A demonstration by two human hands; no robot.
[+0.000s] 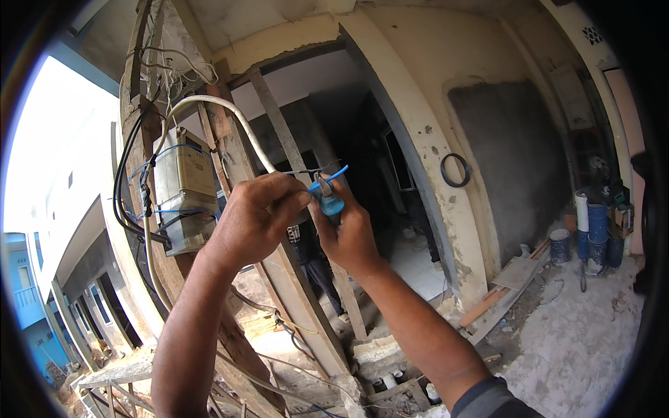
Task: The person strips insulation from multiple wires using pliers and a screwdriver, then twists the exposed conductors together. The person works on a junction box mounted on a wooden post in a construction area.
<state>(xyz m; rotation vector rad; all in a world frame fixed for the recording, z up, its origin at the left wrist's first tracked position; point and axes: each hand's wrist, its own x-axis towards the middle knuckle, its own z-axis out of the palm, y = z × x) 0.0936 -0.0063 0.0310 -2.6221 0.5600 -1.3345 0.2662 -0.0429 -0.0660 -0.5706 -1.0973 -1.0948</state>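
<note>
Both my hands are raised in the middle of the view. My right hand (350, 235) is closed round pliers with blue handles (331, 203), their metal jaws pointing up. A blue wire (339, 173) crosses at the jaws, its free end sticking out to the right. My left hand (256, 214) pinches the wires just left of the pliers. A thick white cable (233, 110) arches from the wooden post down to this hand. Dark thin wire also shows above the fingers. My left palm is hidden.
An electric meter box (185, 167) hangs on the wooden post (132, 90) at left, with black cables (124, 184) beside it. A person (317, 268) stands behind the timber frame. Blue containers (596, 233), a bucket (559, 245) and planks (512, 282) lie by the right wall.
</note>
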